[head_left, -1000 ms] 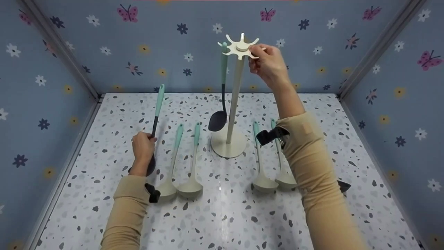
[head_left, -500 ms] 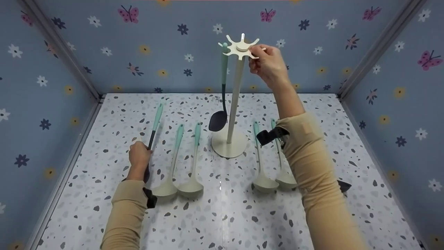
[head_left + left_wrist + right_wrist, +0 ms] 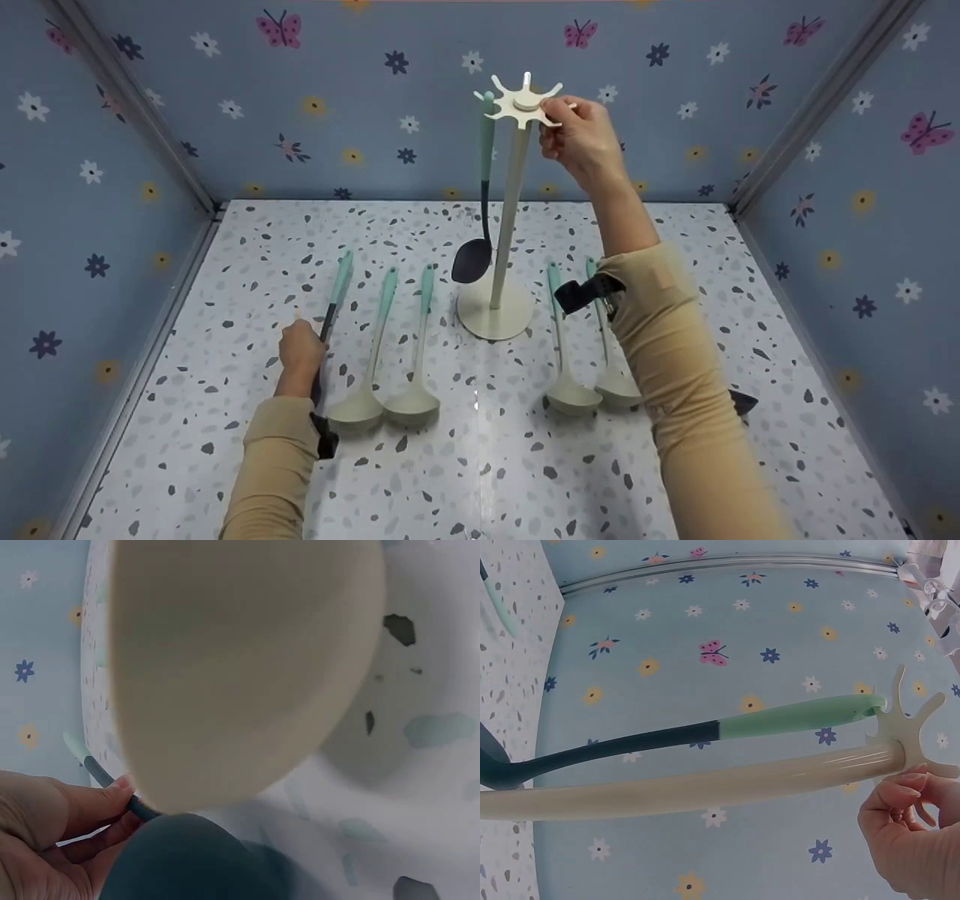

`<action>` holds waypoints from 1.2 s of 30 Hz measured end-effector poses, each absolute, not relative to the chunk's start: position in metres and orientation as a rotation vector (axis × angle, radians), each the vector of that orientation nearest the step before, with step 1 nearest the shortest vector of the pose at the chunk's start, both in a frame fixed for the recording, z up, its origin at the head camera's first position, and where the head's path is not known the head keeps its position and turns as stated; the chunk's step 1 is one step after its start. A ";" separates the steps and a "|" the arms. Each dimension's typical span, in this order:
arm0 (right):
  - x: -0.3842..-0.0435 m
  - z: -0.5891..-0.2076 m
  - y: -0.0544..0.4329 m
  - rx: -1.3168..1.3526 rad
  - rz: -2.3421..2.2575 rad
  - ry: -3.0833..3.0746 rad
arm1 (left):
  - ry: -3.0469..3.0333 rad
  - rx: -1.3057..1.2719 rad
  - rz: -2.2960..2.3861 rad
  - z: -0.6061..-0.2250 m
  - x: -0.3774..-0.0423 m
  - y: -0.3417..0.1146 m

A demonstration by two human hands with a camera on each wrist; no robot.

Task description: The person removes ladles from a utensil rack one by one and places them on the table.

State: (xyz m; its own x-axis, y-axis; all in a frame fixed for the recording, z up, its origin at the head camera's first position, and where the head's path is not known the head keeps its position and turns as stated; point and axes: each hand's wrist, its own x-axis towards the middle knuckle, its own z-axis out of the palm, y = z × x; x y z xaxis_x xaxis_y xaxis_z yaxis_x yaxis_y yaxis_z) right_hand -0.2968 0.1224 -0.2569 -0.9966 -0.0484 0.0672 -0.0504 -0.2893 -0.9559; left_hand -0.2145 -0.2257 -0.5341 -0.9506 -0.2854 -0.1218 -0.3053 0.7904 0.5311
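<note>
At left, my left hand (image 3: 302, 349) pinches the dark shaft of a mint-handled ladle (image 3: 341, 279), low over the table; its dark bowl (image 3: 195, 862) shows in the left wrist view. My right hand (image 3: 585, 139) grips an arm of the hook crown (image 3: 526, 101) topping a cream utensil stand (image 3: 509, 210). Another dark ladle (image 3: 472, 261) with a mint handle hangs from the crown's left side. The right wrist view shows its handle (image 3: 802, 716) hooked at the crown, alongside the pole.
Two cream ladles (image 3: 412, 401) lie between my left hand and the stand's round base (image 3: 480, 319). Two more cream ladles (image 3: 574, 396) lie right of it, one partly behind my right sleeve. A dark utensil tip (image 3: 742, 403) pokes out past that sleeve. Flowered walls surround the speckled table (image 3: 480, 480).
My left hand has drawn the dark ladle down and toward me, its handle end dropping to about the level of the cream ladles' handles. My right hand stays on the crown.
</note>
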 end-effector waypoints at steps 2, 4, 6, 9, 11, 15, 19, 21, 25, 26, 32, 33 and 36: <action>-0.297 -0.257 0.122 0.130 2.517 -1.871 | 2.924 -0.492 0.879 -0.535 -0.213 -0.226; -0.297 -0.257 0.122 0.133 2.513 -1.872 | 2.908 -0.495 0.882 -0.536 -0.212 -0.225; -0.297 -0.257 0.122 0.134 2.515 -1.871 | 2.902 -0.493 0.877 -0.537 -0.211 -0.225; -0.297 -0.257 0.121 0.131 2.521 -1.863 | 2.896 -0.492 0.872 -0.537 -0.210 -0.224; -0.297 -0.257 0.121 0.125 2.527 -1.856 | 2.892 -0.491 0.863 -0.538 -0.210 -0.224; -0.298 -0.257 0.121 0.119 2.522 -1.861 | 2.888 -0.492 0.844 -0.539 -0.209 -0.223; -0.298 -0.257 0.121 0.119 2.501 -1.881 | 2.895 -0.493 0.827 -0.542 -0.210 -0.221; -0.298 -0.258 0.121 0.117 2.493 -1.888 | 2.892 -0.503 0.822 -0.543 -0.210 -0.220; -0.297 -0.257 0.121 0.113 2.488 -1.895 | 2.894 -0.517 0.782 -0.545 -0.212 -0.219; -0.297 -0.257 0.122 0.113 2.488 -1.895 | 2.896 -0.517 0.774 -0.546 -0.212 -0.218; -0.297 -0.257 0.121 0.116 2.500 -1.891 | 2.881 -0.512 0.749 -0.543 -0.213 -0.216; -0.297 -0.257 0.121 0.114 2.502 -1.890 | 2.878 -0.510 0.745 -0.542 -0.213 -0.215; -0.297 -0.257 0.121 0.102 2.510 -1.886 | 2.869 -0.508 0.748 -0.538 -0.214 -0.213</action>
State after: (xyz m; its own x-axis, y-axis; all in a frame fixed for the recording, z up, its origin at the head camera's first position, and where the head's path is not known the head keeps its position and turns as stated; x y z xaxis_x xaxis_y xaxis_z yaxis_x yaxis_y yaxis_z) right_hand -0.2971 0.1213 -0.2566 -0.9979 -0.0386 0.0519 -0.0391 -0.2792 -0.9594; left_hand -0.2138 -0.2130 -0.5378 -0.9343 -0.2878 -0.2106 -0.3540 0.8199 0.4499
